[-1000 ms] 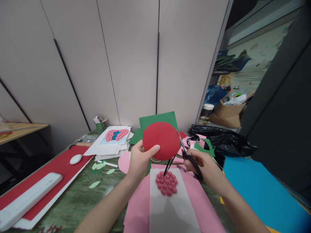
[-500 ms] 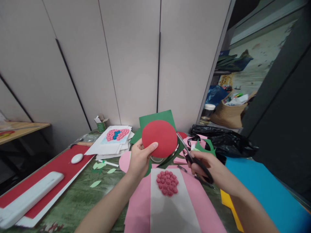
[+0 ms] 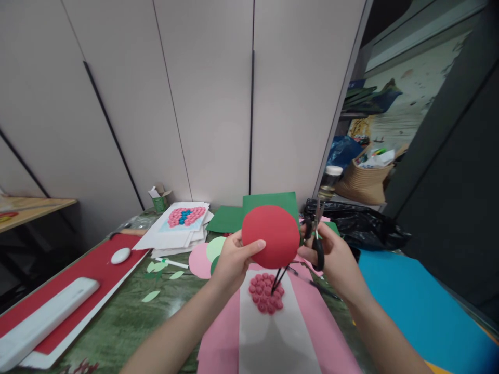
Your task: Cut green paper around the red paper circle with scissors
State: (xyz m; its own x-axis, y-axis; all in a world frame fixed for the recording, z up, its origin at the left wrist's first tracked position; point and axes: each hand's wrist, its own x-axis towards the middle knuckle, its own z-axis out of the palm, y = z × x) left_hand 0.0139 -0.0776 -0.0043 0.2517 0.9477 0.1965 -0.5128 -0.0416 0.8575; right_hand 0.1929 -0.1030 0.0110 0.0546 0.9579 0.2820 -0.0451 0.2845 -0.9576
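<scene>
My left hand [image 3: 233, 259] pinches a round red paper disc [image 3: 271, 236], thumb on its front face. A green paper sheet [image 3: 268, 200] shows behind the disc's top edge and moves with it. On the right, my right hand [image 3: 331, 257] is closed round black-handled scissors [image 3: 318, 249], their blades upward beside the disc. Thin dark strips [image 3: 277, 283] hang below the disc, in front of a white sheet [image 3: 273, 337] bearing a cluster of pink rosettes [image 3: 265, 296]. Whether the strips are attached to anything is hidden.
Pink paper [image 3: 218, 337] lies under the white sheet. Left are pale leaf cut-outs [image 3: 151, 296], paper circles [image 3: 199, 262], a rosette picture [image 3: 185, 215], a white mouse [image 3: 120, 255] and a long white device [image 3: 50, 317]. Blue paper [image 3: 413, 301] and a black plastic bag [image 3: 358, 226] lie right.
The red disc and green sheet have moved right and slightly down with my left hand. My scissors have turned upright, away from the disc's edge. Dark strips now show beneath it.
</scene>
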